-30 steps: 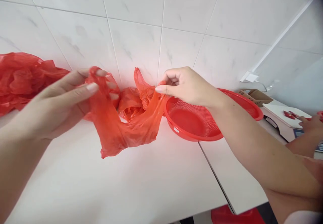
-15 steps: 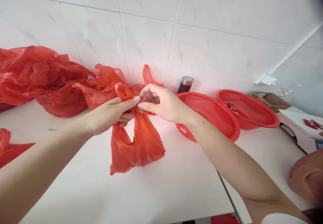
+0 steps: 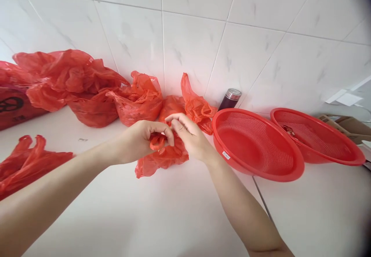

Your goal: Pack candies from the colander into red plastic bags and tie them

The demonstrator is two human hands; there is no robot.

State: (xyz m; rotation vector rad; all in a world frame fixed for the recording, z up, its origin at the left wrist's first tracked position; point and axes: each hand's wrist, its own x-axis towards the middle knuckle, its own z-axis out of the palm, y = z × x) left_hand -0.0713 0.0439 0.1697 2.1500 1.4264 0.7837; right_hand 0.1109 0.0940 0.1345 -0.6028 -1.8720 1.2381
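Observation:
A small red plastic bag (image 3: 162,159) is under my two hands, its body low over the white table (image 3: 174,210). My left hand (image 3: 145,139) is closed around the bag's gathered handles, with a loop of red plastic poking out by the fingers. My right hand (image 3: 189,135) meets it from the other side, fingers pinched on the bag's top at the same spot. The fingertips partly hide what each one grips. Just behind my hands stand more red plastic bags (image 3: 137,100), bunched and filled with something I cannot make out.
Two red plastic colanders, a near one (image 3: 255,145) and a far one (image 3: 319,137), stand at right; the far one holds small items. A dark flask (image 3: 230,99) stands by the tiled wall. Another red bag (image 3: 31,162) lies at left. A cardboard box (image 3: 348,125) is far right.
The bag has sunk from hanging upright to a crumpled shape nearer the table, and its handles are now bunched at my fingers. The view has turned right; the scale has mostly left it.

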